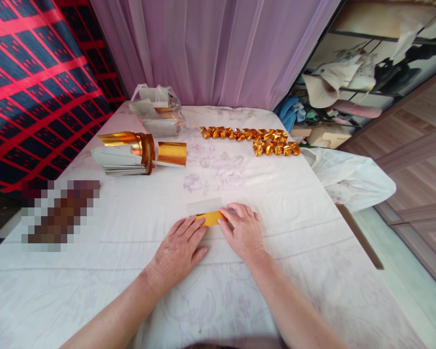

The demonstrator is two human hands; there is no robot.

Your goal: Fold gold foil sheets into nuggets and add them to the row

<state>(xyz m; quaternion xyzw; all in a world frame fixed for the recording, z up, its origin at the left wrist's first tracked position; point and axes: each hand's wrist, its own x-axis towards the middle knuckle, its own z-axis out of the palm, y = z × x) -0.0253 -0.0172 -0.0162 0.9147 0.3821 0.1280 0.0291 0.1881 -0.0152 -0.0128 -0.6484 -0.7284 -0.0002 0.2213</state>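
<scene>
A sheet of gold foil paper (211, 218), partly folded over, lies on the table in front of me, with a pale grey-white strip (204, 205) showing along its far side. My left hand (179, 247) rests flat, its fingers stretched out and their tips pressing the left end of the paper. At the right end, the thumb and forefinger of my right hand (244, 230) close on the paper's edge, while its other fingers are bent. Part of the paper is hidden under the fingertips.
A stack of gold foil sheets (127, 167) stands at the back left, in front of a clear plastic bag (158, 114) of more sheets. Two rows of folded gold foil pieces (245, 134) lie at the back right. A white plastic bag (352, 177) hangs beyond the right table edge.
</scene>
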